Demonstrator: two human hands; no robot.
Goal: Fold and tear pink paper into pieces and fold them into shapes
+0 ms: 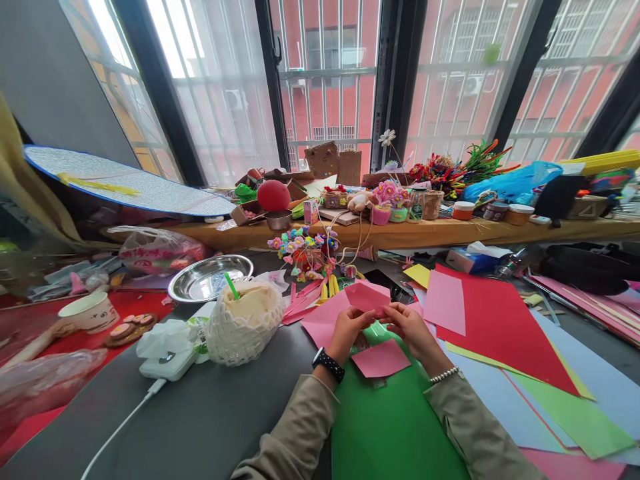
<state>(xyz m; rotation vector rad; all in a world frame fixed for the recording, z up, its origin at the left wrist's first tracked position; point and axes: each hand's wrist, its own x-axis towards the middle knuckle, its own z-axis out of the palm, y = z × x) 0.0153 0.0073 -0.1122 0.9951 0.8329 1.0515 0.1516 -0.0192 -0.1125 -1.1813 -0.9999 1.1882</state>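
Between both hands I hold up a small piece of pink paper (369, 297), pinched along its lower edge. My left hand (351, 329), with a dark watch on the wrist, has its thumb and fingers closed on it. My right hand (410, 331), wearing a beaded bracelet, grips the same paper from the other side. Below them a pink paper rectangle (381, 359) lies on a green board (395, 427). A larger pink sheet (320, 321) lies behind my left hand, beside some pink strips (303, 299).
Coloured sheets, with a red sheet (505, 327) on top, are spread at the right. On the left stand a coconut (246, 321) in white netting with a green straw, a white charger (169, 363) and a metal bowl (187, 283). Behind are beaded flowers (306, 252) and a cluttered sill.
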